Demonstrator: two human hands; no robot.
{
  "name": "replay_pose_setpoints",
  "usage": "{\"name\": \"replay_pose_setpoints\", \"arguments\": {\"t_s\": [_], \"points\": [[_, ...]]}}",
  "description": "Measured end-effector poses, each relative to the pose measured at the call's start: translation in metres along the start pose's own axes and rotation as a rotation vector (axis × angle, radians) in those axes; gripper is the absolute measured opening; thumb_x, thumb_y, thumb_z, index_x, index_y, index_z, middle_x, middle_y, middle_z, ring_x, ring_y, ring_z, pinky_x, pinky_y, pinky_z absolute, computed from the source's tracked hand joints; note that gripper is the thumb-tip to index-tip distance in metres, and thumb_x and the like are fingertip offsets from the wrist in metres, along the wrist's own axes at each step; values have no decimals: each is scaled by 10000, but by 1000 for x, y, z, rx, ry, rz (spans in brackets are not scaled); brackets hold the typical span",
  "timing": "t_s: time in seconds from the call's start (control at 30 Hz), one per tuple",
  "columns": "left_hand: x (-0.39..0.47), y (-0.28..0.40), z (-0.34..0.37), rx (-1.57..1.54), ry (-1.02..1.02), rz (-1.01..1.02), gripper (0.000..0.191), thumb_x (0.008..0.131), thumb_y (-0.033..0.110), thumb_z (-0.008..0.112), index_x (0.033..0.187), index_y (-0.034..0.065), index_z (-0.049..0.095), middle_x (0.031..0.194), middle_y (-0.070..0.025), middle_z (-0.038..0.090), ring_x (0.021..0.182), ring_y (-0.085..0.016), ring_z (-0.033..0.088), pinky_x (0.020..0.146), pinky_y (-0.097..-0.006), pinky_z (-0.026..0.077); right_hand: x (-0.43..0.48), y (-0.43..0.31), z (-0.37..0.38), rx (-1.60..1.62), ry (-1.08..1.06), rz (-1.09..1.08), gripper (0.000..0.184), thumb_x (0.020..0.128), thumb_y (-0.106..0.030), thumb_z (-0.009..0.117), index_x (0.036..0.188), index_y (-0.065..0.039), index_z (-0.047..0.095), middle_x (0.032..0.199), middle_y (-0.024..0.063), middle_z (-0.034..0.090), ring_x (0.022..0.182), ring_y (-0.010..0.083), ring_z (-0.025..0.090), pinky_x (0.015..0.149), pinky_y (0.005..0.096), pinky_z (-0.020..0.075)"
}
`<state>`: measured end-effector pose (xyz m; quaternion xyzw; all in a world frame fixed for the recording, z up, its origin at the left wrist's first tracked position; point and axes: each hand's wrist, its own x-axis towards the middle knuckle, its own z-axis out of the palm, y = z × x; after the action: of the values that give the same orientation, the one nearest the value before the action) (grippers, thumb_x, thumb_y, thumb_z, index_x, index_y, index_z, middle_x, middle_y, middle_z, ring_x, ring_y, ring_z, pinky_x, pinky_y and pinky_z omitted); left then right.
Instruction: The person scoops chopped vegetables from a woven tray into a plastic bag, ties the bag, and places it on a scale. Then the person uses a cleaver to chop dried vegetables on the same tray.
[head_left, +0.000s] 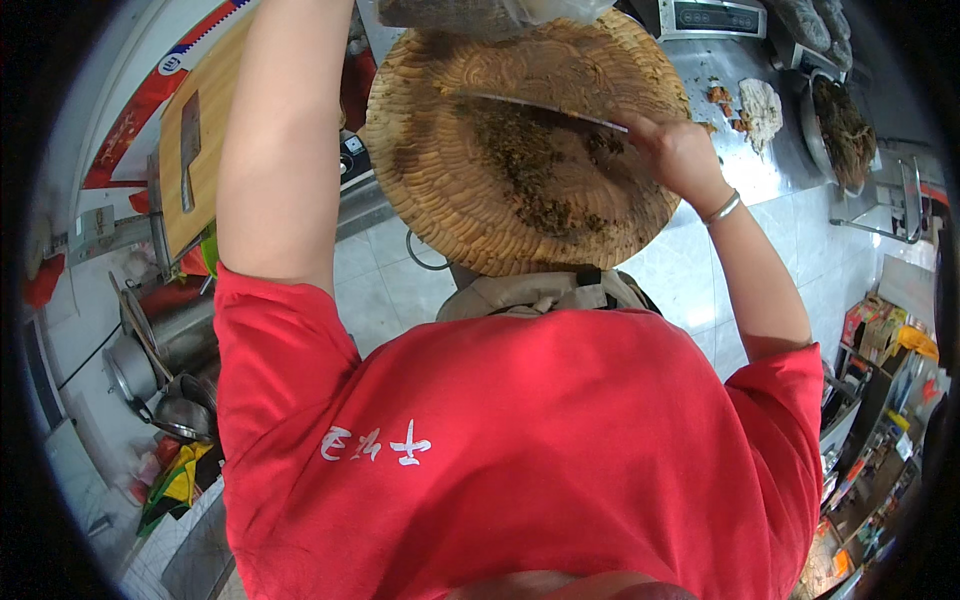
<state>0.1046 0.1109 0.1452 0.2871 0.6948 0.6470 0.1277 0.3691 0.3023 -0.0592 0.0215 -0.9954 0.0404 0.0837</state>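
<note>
My right hand (666, 154), with a metal bangle at the wrist, grips a knife (551, 111) at the right of a thick round wooden chopping block (420, 187). The blade shows nearly edge-on and reaches left across the block. Dark green-brown chopped matter (517, 150) lies scattered under and in front of the blade, down to the block's near side. My left arm (281, 135) stretches forward past the block's left side, and its hand is out of view beyond the top edge. A clear plastic bag or container (487, 15) with dark contents cuts across the block's far edge.
Right of the block, a steel counter (765, 171) bears a crumpled white cloth-like piece (761, 112), orange-brown scraps (720, 95), a metal bowl of dark fibrous matter (844, 135) and an induction cooker (712, 19). At left, a cleaver (190, 150) rests on a wooden board (217, 97) near metal pots (180, 330).
</note>
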Motion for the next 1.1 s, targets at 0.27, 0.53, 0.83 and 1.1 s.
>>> {"name": "replay_pose_setpoints", "arguments": {"t_s": [0.27,0.53,0.83,1.1], "points": [[-9,-77,-5,-203,-43,-129,496,1055,406,521,1345,6,555,1135,-99,655,908,-201,667,787,-322,570,-82,-21,-29,221,25,229,346,895,-84,675,1231,-168,691,845,105,696,692,307,668,618,400,537],[-64,-160,-34,-226,70,-194,368,1029,360,575,1310,128,630,1100,-65,680,918,-201,671,802,-339,561,-132,-67,-24,79,45,549,312,925,-113,662,1229,-173,699,880,111,711,721,318,681,634,396,548],[-136,-213,-39,116,404,80,372,1000,235,649,1300,22,595,1071,-108,676,993,-153,629,898,-291,489,-152,-96,-22,969,77,1012,176,1016,-168,604,947,-6,614,653,34,614,530,81,543,501,259,441],[-207,-251,40,774,32,124,660,997,494,548,1450,22,461,1506,-213,462,1489,-423,286,1219,-577,162,-191,-117,23,1387,190,1347,164,1042,-196,576,969,-50,563,670,10,579,507,99,516,483,259,455]]}}
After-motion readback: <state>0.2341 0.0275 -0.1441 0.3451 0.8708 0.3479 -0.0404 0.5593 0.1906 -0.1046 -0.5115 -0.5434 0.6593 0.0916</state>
